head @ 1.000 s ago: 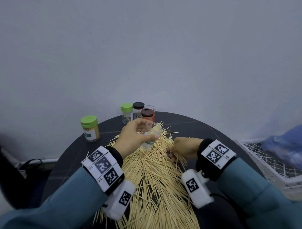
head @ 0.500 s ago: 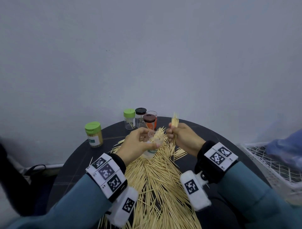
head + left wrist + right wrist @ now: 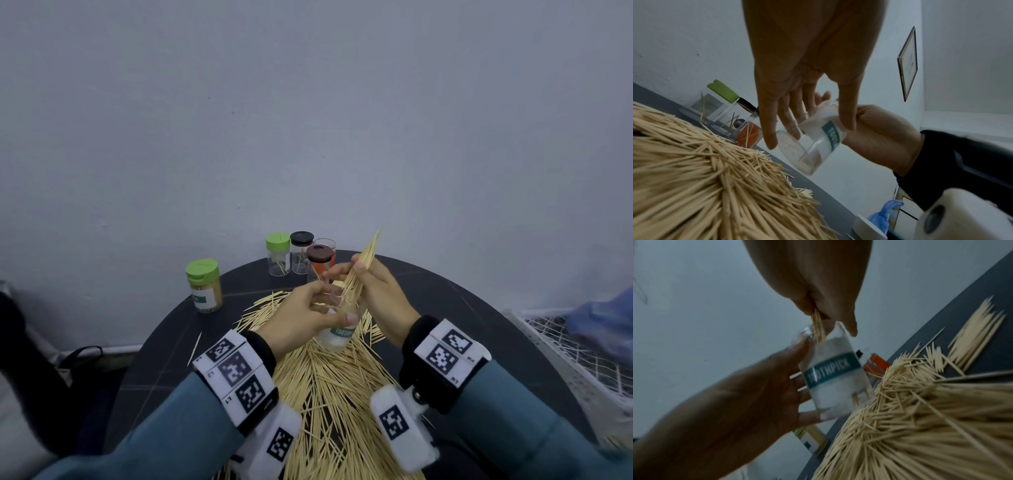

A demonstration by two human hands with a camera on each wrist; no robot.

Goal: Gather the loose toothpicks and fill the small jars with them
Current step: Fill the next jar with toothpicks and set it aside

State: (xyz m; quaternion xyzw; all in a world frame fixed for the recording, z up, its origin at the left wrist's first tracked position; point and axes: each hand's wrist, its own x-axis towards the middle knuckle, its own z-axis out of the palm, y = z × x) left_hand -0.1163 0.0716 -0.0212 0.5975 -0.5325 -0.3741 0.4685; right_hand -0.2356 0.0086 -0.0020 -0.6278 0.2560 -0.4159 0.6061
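The left hand [image 3: 305, 317] gripped the tilted toothpick jar [image 3: 337, 337]; the right hand [image 3: 378, 296] pinched a toothpick bundle [image 3: 359, 270], tips entering its mouth.

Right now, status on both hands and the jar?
Left hand holds clear jar, tilted. Right hand pinches toothpick bundle, tips at jar mouth. Nothing blocking.

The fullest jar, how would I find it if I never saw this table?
Look at the round dark table, left edge. A green-lidded jar stands alone there. It is packed with toothpicks, while the jars at the back hold only a few.
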